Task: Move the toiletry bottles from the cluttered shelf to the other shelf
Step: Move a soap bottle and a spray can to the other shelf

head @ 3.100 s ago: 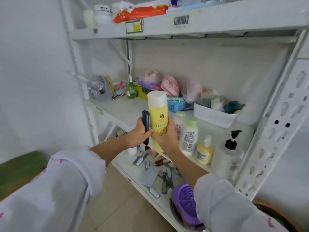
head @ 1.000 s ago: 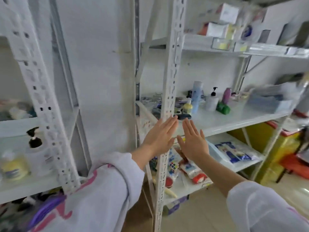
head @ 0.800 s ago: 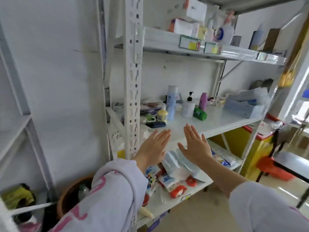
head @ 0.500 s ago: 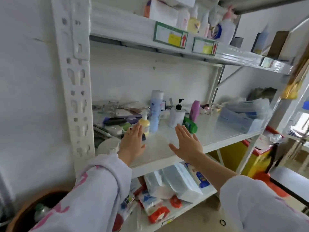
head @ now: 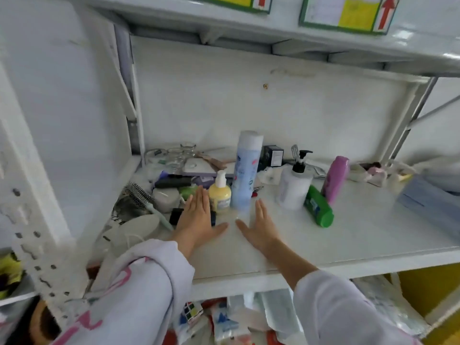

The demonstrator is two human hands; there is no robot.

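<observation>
On the white shelf (head: 361, 235) stand a tall pale blue bottle (head: 245, 173), a small yellow pump bottle (head: 220, 194), a white pump bottle with a black head (head: 293, 185) and a leaning purple bottle (head: 334, 178). A green bottle (head: 318, 207) lies on its side beside the white one. My left hand (head: 196, 219) is flat with straight fingers, just left of the yellow bottle. My right hand (head: 261, 226) is flat too, just in front and right of the blue bottle. Neither hand holds anything.
Clutter fills the shelf's left and back: a round hairbrush (head: 139, 195), glass jars (head: 174, 155), a black box (head: 272, 155), a dark flat item (head: 176, 216) under my left hand. A blue box (head: 428, 202) sits at the right. An upper shelf edge (head: 273, 23) hangs overhead.
I turned from the first rack, where I held a yellow bottle and a dark item, to this one. Both empty hands have moved forward onto the shelf toward the blue and yellow bottles.
</observation>
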